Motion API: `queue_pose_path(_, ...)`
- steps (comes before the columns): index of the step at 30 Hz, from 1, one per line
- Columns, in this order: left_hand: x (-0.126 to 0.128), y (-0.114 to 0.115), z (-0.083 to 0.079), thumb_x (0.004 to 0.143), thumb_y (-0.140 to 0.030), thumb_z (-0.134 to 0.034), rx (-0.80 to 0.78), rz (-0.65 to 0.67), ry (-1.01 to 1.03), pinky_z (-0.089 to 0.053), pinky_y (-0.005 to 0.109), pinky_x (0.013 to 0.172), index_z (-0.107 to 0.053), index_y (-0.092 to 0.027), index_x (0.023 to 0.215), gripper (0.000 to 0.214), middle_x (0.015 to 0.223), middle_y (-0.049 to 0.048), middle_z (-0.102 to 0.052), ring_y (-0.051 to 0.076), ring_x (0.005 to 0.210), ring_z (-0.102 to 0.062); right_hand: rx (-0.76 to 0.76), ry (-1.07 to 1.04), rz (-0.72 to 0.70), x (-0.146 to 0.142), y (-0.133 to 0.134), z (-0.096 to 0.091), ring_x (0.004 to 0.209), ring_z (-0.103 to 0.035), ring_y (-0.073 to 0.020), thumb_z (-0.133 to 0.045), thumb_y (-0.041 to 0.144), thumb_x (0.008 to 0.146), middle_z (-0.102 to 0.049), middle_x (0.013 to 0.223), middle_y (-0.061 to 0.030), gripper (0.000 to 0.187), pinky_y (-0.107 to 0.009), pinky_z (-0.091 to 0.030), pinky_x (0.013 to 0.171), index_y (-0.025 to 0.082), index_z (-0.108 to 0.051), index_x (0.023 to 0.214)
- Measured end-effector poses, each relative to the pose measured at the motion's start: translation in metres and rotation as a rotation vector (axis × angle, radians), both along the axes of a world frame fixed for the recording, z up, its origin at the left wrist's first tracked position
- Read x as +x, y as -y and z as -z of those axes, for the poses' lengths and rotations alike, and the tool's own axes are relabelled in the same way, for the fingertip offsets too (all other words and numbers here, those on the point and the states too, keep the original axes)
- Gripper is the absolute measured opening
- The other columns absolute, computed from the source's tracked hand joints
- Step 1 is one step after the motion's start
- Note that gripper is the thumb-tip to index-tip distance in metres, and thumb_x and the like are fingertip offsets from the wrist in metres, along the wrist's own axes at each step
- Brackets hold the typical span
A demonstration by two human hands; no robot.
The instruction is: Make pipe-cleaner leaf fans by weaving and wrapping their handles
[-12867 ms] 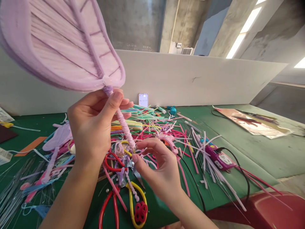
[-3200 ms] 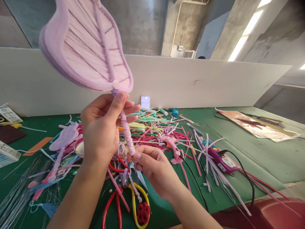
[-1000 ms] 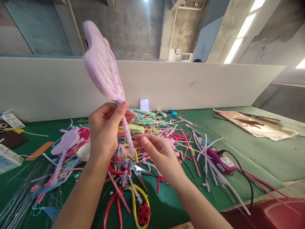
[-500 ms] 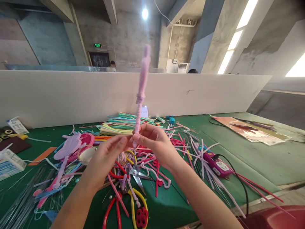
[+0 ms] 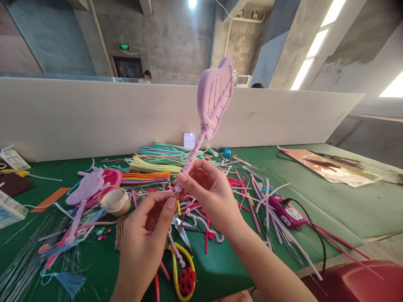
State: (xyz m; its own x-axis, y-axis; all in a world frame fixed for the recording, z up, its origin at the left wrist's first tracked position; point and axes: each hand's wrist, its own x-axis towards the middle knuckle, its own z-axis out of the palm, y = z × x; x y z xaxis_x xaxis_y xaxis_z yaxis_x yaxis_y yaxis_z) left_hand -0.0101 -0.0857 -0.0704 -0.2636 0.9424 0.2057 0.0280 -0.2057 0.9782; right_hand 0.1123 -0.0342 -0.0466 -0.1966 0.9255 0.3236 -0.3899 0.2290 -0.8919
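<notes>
A lilac pipe-cleaner fan [image 5: 214, 98] stands raised above the table, tilted to the right, with ribs across its face and a wrapped stem. My right hand [image 5: 211, 191] grips the lower part of that stem between thumb and fingers. Just below, my left hand [image 5: 146, 235] pinches what looks like a small metal ring [image 5: 175, 194] at the stem's bottom end; the fingertips partly hide it. Beneath my hands lie scissors [image 5: 182, 230] with open blades, a yellow-handled tool [image 5: 192, 262] and a twisted lilac piece [image 5: 176, 247].
Bundles of coloured pipe cleaners [image 5: 151, 167] lie at the back. Another lilac fan [image 5: 86, 186] and a small woven basket [image 5: 116, 201] are on the left. On the right are loose pale stems [image 5: 283, 235] and a purple corded device [image 5: 288, 212]. A white partition [image 5: 126, 117] stands behind.
The fan has turned from edge-on so its face shows, and now leans right. My left hand has moved lower, to the stem's end. The camera view has tipped slightly downward.
</notes>
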Motion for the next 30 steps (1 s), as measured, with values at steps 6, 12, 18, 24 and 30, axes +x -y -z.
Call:
queue_pose_path(6,0.003,-0.001,0.001,0.082,-0.044,-0.067,0.068,-0.076,-0.112,-0.05,0.026,0.056,-0.066,-0.025,0.078,0.019,0.051,-0.0044,-0.044,0.019,0.062,-0.059,-0.025,0.002,0.068,-0.005,0.002,0.005,0.06,-0.063,-0.0102,-0.08,0.045,0.071,-0.062,0.07,0.0038,0.035,-0.026,-0.059,0.06,0.021,-0.056,0.079)
queue_pose_path(12,-0.005,-0.002,0.005,0.082,-0.051,-0.066,-0.002,-0.08,-0.155,-0.054,0.029,0.063,-0.067,-0.025,0.083,0.026,0.065,0.0002,-0.062,0.021,0.071,-0.065,0.012,0.083,0.082,-0.001,-0.005,0.01,0.061,-0.061,-0.011,-0.079,0.047,0.072,-0.062,0.069,0.0036,0.036,-0.026,-0.055,0.06,0.021,-0.054,0.078)
queue_pose_path(18,-0.028,-0.02,0.005,0.081,-0.06,-0.064,0.045,-0.076,-0.078,-0.048,0.035,0.102,-0.07,-0.023,0.102,0.043,0.115,0.0085,-0.072,0.027,0.117,-0.062,0.055,0.402,-0.011,-0.006,-0.005,0.025,0.059,-0.061,-0.0121,-0.076,0.036,0.077,-0.063,0.067,0.0022,0.027,-0.024,-0.046,0.054,0.02,-0.055,0.078)
queue_pose_path(24,-0.031,-0.045,-0.002,0.073,-0.042,-0.078,-0.026,0.09,0.041,-0.06,0.032,0.071,-0.066,-0.016,0.098,0.038,0.091,0.0098,-0.077,0.026,0.087,-0.074,0.183,0.623,-0.025,0.005,-0.003,0.027,0.07,-0.066,-0.0151,-0.068,0.037,0.085,-0.073,0.084,-0.0028,0.018,-0.029,-0.051,0.066,0.02,-0.068,0.09)
queue_pose_path(30,-0.038,-0.052,-0.011,0.072,-0.033,-0.077,0.033,0.06,0.094,-0.061,0.029,0.06,-0.066,-0.02,0.09,0.025,0.085,0.005,-0.076,0.023,0.074,-0.075,0.109,0.862,0.459,0.079,-0.013,0.013,0.068,-0.067,-0.0192,-0.064,0.042,0.086,-0.074,0.082,-0.0049,0.023,-0.032,-0.05,0.06,0.023,-0.074,0.096)
